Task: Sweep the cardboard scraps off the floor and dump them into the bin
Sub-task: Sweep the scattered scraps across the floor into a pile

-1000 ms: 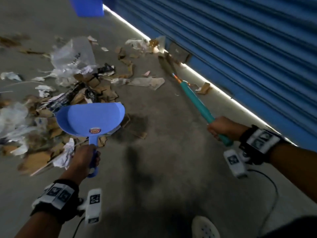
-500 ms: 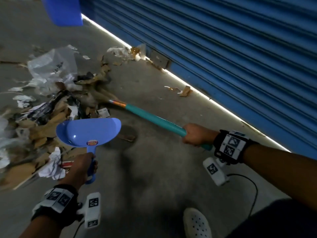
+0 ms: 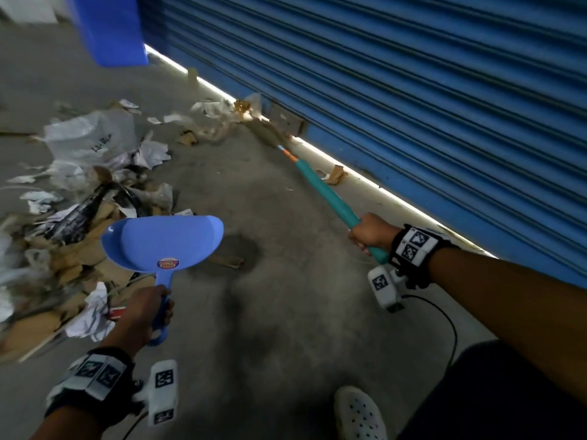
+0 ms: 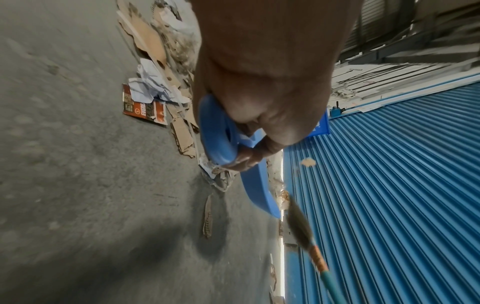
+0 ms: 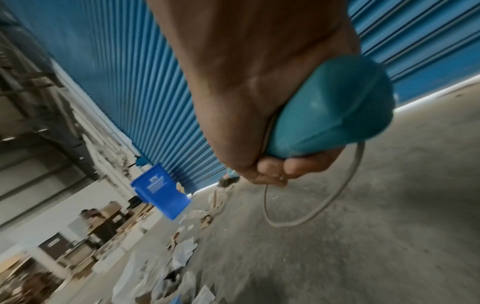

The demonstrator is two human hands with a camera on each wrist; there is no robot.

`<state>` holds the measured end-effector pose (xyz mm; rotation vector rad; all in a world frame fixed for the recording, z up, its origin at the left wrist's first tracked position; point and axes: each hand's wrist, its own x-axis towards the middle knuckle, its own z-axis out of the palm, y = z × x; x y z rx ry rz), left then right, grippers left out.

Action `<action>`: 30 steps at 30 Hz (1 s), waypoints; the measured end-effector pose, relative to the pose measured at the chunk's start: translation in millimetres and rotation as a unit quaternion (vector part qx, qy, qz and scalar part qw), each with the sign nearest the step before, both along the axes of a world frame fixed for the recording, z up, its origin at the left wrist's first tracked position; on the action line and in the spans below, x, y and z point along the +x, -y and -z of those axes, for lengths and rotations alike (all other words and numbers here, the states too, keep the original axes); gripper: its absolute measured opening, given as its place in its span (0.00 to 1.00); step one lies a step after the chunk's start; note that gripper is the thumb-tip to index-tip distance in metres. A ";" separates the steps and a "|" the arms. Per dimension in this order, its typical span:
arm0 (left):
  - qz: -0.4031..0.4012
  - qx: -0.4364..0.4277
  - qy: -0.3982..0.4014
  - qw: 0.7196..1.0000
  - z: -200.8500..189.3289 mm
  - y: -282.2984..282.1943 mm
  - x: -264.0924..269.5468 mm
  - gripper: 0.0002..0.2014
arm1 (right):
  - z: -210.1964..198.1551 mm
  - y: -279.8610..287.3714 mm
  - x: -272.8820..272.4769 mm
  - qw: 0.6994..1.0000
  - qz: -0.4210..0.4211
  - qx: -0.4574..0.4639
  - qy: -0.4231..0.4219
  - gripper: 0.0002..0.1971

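1. Head view first: the broom [image 3: 320,190] has swung back out toward the blue shutter [image 3: 413,106]. Half a second ago its bristles were buried in the big pile on the left; now the bristle end sits right at the shutter's bottom edge, next to the scraps bunched there [image 3: 222,114].

2. Right hand [image 3: 370,231] has its grip wrapped tight round the teal handle near the butt end. The right wrist view shows fingers curled under the handle [image 5: 324,115], with a cord loop dangling below.

3. Left hand [image 3: 143,315] has its grip closed round the handle of the blue dustpan [image 3: 162,241]. The pan is held up off the floor, level, looks empty, and has barely moved. Left wrist view shows the same hold [image 4: 259,92].

4. Where the stuff is: the main heap of cardboard scraps [image 3: 63,258] lies on the floor left of the dustpan, mixed with paper and a plastic bag [image 3: 92,138]. One loose piece [image 3: 335,174] sits by the shutter just beside the broom shaft, another flat one [image 3: 228,260] right of the pan.

5. The blue bin [image 3: 111,30] stands well away at the top of the frame.

6. My read: it's still the gathering stage. This looks like the reach for another pull of shutter-side strays into the heap. Nothing's in the pan yet, so dumping is a way off.
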<state>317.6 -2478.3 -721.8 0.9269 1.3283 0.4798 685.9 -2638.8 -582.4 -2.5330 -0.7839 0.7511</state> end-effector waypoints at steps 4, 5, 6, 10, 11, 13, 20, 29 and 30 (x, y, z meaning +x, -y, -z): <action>-0.015 0.005 -0.009 1.000 -5.5 1.0 -10.9 0.12 | 11.3 -6.8 23.8 0.995 0.028 -0.020 -0.097 0.17; -0.021 0.007 -0.011 1.000 -5.5 1.7 -13.2 0.12 | 13.5 -7.9 27.5 0.993 0.019 -0.032 -0.112 0.18; -0.028 0.009 -0.012 0.999 -5.3 3.2 -14.4 0.11 | 15.5 -10.1 28.8 0.992 0.009 -0.044 -0.118 0.19; -0.067 0.011 -0.028 0.997 -8.2 9.4 -12.8 0.11 | 30.7 -36.0 19.6 0.985 -0.038 -0.050 -0.162 0.22; -0.077 0.007 -0.033 0.996 -12.9 10.1 -12.2 0.11 | 35.8 -44.9 13.8 0.982 -0.058 -0.064 -0.168 0.23; -0.088 -0.003 -0.046 0.995 -32.0 10.5 -12.8 0.11 | 39.2 -57.5 -2.4 0.973 -0.121 -0.097 -0.169 0.23; -0.080 -0.019 -0.112 0.990 -162.8 16.5 -35.4 0.09 | -44.5 -55.8 -51.1 0.946 -0.282 -0.072 -0.140 0.04; -0.028 -0.049 -0.134 0.989 -355.3 28.0 4.8 0.08 | -229.8 29.6 79.4 0.980 -0.158 -0.102 -0.070 0.05; -0.024 -0.049 -0.132 0.990 -372.8 28.1 15.8 0.08 | -244.2 42.9 97.5 0.983 -0.129 -0.108 -0.071 0.06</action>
